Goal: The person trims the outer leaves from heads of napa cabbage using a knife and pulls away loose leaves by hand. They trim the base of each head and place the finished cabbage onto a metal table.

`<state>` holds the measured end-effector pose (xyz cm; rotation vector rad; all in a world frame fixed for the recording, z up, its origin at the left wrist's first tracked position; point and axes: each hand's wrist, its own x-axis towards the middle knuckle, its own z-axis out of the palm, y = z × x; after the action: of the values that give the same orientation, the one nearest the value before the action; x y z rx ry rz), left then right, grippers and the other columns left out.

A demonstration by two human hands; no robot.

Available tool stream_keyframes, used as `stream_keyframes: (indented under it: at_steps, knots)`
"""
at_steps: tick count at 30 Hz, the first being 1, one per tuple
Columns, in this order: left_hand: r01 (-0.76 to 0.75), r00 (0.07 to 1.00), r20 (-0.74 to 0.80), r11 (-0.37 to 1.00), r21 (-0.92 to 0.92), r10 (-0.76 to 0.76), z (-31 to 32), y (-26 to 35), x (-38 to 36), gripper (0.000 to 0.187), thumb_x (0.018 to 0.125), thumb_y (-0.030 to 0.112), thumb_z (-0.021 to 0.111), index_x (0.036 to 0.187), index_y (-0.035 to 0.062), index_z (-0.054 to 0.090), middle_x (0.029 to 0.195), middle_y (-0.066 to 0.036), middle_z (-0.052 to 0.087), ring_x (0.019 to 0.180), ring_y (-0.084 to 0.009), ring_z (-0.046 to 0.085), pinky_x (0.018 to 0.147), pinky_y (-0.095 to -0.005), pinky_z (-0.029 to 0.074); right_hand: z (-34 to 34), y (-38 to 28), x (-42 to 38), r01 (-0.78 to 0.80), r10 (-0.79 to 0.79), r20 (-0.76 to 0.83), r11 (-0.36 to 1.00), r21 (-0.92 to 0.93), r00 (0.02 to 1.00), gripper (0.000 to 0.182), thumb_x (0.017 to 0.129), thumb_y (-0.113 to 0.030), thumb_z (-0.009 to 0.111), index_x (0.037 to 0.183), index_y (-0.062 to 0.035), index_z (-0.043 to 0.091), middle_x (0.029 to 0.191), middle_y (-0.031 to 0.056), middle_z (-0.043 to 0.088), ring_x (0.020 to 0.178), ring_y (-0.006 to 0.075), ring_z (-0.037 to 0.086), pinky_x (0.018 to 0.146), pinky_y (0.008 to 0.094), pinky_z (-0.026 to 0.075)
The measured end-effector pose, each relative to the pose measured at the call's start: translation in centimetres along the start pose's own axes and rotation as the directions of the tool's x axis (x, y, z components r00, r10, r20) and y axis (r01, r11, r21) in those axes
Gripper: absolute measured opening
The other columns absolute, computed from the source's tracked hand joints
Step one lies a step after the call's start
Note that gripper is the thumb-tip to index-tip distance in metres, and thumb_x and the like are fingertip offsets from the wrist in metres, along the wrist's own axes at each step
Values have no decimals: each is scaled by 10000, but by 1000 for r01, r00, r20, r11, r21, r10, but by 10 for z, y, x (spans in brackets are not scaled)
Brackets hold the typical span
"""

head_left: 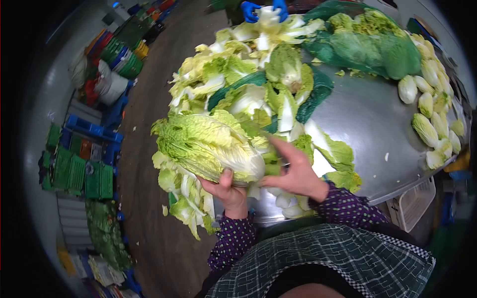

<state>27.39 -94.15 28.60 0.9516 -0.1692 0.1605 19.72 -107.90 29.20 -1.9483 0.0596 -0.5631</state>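
A large napa cabbage [213,144] lies tilted across my left hand [228,193], its leafy top to the left and its white base to the right. My left hand grips it from below, thumb against its near side. Beside the base is my right hand [300,171], blurred by motion, thumb and fingers curled around something green [271,164] that I cannot make out. Loose outer leaves [338,151] lie around and beneath both hands. Beyond the held cabbage, another napa cabbage [285,67] rests on the pile, near a green mesh [315,94].
Cabbages fill a green mesh bag [377,49] at the back of the metal table [365,107]. Several trimmed cabbages [425,129] line its right edge. Across the table are a person's blue-gloved hands [250,12]. A white crate [417,203] stands below right; green crates [99,179] stand left.
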Motion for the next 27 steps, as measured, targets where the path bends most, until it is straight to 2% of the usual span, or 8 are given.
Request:
stream_keyframes:
  at_steps: [3,7,10,17,21,22,24,27]
  knots:
    - [5,998,58,998,-58,-2,10,-5,-4,687,737,253,613,1318,-29,380,1243,-160,501,1125,-283,526,963,-417,451,14,-2,8,91,-78,-74,978,186,994,477,723,-198,777,1105,28,604,946,120,666,844,186,642,744,306,506]
    - [38,999,-25,999,-37,-39,12,-3,-3,695,750,285,608,1325,-30,375,1252,-153,502,1126,-280,527,965,-410,448,22,-1,8,-108,126,-51,959,261,991,421,780,-216,726,1085,39,586,884,120,665,778,194,645,708,298,521]
    - [134,983,-95,967,-216,-158,-2,-10,5,717,703,137,618,1356,23,344,1261,-154,464,1169,-289,477,991,-424,423,22,5,14,-488,559,72,646,587,826,226,847,-182,662,951,8,599,668,39,621,447,75,516,410,228,433]
    - [190,974,-66,939,-287,-217,-17,-22,4,713,709,109,617,1362,31,342,1282,-131,457,1166,-271,482,993,-422,421,20,15,18,-470,601,165,394,790,782,203,831,-167,666,871,11,575,606,34,588,392,65,488,358,201,383]
    - [133,976,-135,961,-243,-169,-17,-31,-4,677,708,58,607,1341,37,367,1270,-106,471,1161,-257,484,991,-407,421,22,34,25,-168,221,-184,949,266,958,368,807,-196,685,1080,14,554,744,50,645,399,67,499,372,224,418]
    - [104,989,-88,981,-163,-120,-13,-27,-6,648,783,281,576,1338,21,367,1279,-112,474,1179,-245,473,1014,-404,392,3,20,27,-555,487,277,645,525,828,374,813,-188,673,1097,16,542,730,45,633,405,68,505,375,230,428]
    - [45,999,-24,991,-122,-48,0,-19,-7,714,858,504,545,1335,5,366,1288,-119,477,1197,-232,462,1036,-401,363,4,11,21,-594,522,389,314,740,759,250,823,-158,648,998,4,573,639,23,584,395,74,495,355,222,415]
    - [88,996,19,996,19,-88,1,-22,-21,802,831,522,602,1372,12,303,1298,-108,454,1220,-243,430,1064,-386,327,2,6,19,-421,482,86,649,634,872,208,801,-128,628,965,-1,609,664,28,604,457,85,534,432,226,449]
